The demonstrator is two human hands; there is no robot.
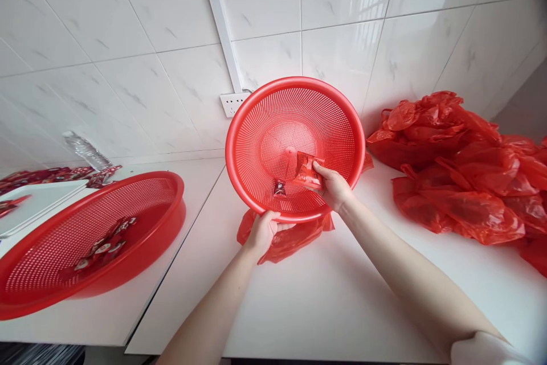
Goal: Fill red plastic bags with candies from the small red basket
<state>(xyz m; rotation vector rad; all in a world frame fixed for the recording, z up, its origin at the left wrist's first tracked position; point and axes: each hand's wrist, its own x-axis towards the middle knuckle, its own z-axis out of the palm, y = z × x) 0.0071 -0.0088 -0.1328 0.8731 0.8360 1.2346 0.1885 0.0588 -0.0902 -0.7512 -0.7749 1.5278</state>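
Observation:
A round red plastic basket (256, 126) with perforated walls is tilted toward me in the middle of the view. My left hand (264, 233) grips its near rim, thumb on top and fingers below. Inside the basket, my right hand (335, 184) pinches a red packet (308, 170) between thumb and fingers. A smaller dark red packet (280, 188) lies against the basket's lower inner wall, just left of the held one. Under the near rim, a red plastic bag (290, 242) shows partly; the basket hides the remainder.
A second red basket (171, 228) with several dark wrapped packets stands at left. Beyond it are a white tray (47, 197) and a clear plastic bottle (88, 150). Several filled red bags (465, 194) are heaped at right. A power strip (232, 104) is by the tiled wall.

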